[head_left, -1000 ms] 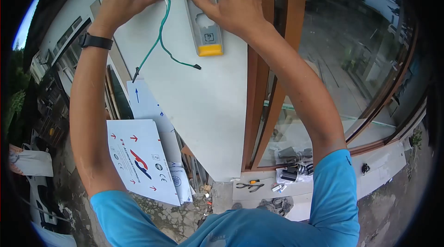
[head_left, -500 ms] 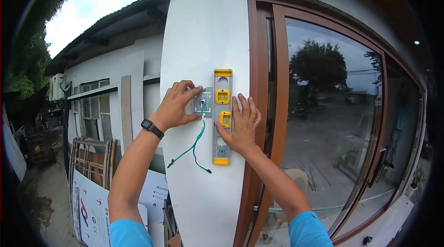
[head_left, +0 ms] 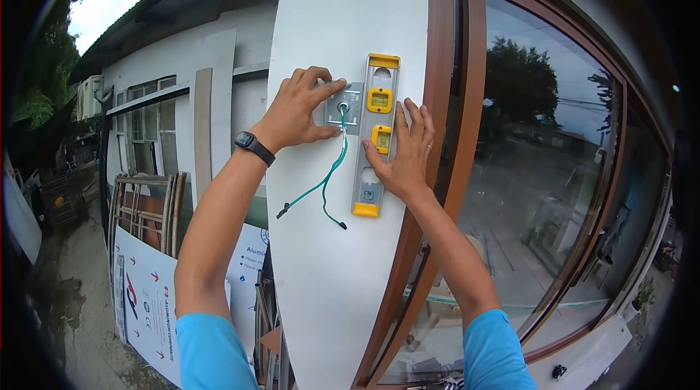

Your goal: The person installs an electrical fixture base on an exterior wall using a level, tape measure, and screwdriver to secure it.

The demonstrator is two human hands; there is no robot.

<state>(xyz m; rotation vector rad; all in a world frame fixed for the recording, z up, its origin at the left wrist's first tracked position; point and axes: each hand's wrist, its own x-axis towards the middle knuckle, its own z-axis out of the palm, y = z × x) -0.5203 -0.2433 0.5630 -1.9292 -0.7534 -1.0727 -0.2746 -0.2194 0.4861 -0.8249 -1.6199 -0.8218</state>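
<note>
Plate [head_left: 353, 100] on white wall [head_left: 343, 273] | your left hand [head_left: 295, 113] touches it, thumb and forefinger spread | your right hand [head_left: 405, 155], thumb parted from fingers, touches level [head_left: 377, 118] right of plate

The long spirit level [head_left: 367, 184] has a smooth dull-silver metal-looking body with bright yellow plastic-looking ends. The square grey mounting plate [head_left: 353, 121] looks like matt metal, and the thin green wires [head_left: 334, 168] have a plastic-looking coating. Wall panel's [head_left: 335, 288] flat white, pretty smooth, while the big sliding-door pane [head_left: 525, 149] is properly glossy glass in brown framing.
</note>
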